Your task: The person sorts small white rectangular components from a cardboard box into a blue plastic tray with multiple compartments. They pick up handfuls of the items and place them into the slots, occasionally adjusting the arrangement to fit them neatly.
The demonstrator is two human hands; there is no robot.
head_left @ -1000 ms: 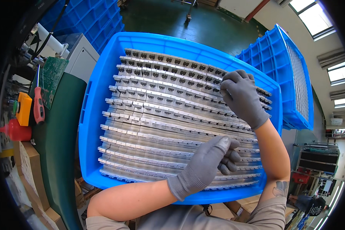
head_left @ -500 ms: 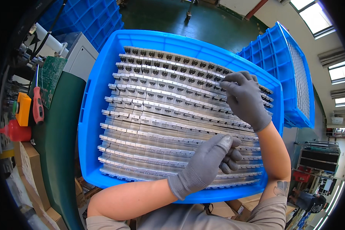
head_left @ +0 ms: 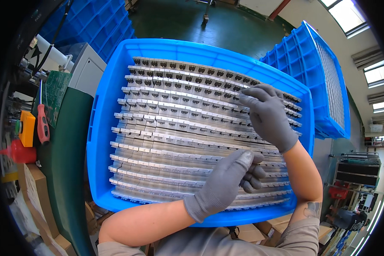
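A large blue plastic crate (head_left: 111,64) holds many rows of small silvery metal parts (head_left: 179,123), standing edge to edge. The far rows show black inserts along their tops. Both my hands wear grey knit gloves. Over the near right rows is my left hand (head_left: 222,183), its fingers curled in and the thumb laid along them, with nothing visible in it. Farther back, my right hand (head_left: 269,117) hovers above the right end of the far rows, fingers bent and somewhat apart, thumb separate. I see nothing held there; its palm side is partly hidden.
Behind on the right stands another blue crate (head_left: 305,81) filled with similar parts. Along the left, a green-topped bench (head_left: 66,179) carries a red-handled screwdriver (head_left: 43,126), a green circuit board (head_left: 56,91) and a red bottle (head_left: 21,151). More blue crates (head_left: 89,25) are at far left.
My right hand has shifted slightly left and down, its fingers spreading a little. The left hand stays nearly in place, and the whole view has tilted slightly.
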